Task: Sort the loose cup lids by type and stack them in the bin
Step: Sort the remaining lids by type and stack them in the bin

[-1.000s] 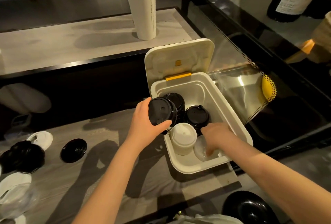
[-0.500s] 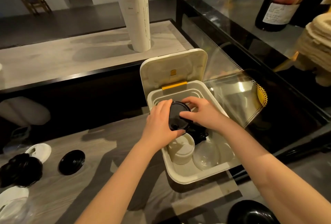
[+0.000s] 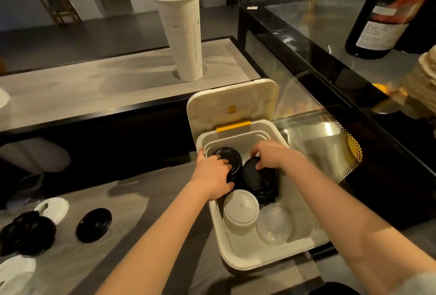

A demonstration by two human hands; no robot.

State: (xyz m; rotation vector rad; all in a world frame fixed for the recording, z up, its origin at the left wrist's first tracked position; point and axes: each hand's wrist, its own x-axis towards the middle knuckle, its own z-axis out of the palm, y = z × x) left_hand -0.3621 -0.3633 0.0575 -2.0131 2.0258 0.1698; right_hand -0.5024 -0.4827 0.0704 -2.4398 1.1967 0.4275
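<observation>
A white bin point(image 3: 266, 258) with its hinged lid point(image 3: 232, 102) up stands on the counter. Inside are a stack of flat black lids point(image 3: 230, 156) at the back left, a stack of black sip lids point(image 3: 258, 180) beside it, a stack of white lids point(image 3: 240, 211) and clear dome lids point(image 3: 274, 224) at the front. My left hand point(image 3: 212, 172) grips the flat black stack, fingers curled over its top. My right hand point(image 3: 271, 154) holds the back edge of the black sip-lid stack. Loose on the counter at left lie a black lid point(image 3: 94, 225), a black pile point(image 3: 28, 234) and white lids point(image 3: 53, 208).
A tall stack of white paper cups point(image 3: 182, 33) stands on the raised ledge behind the bin. A glass display case point(image 3: 330, 139) is right of the bin, with a dark bottle point(image 3: 387, 9) on top. More white and clear lids point(image 3: 14, 271) lie at the bottom left.
My left hand carried a black lid from beside the bin down onto the back-left black stack. My right hand left the clear lids at the front and moved onto the black sip-lid stack.
</observation>
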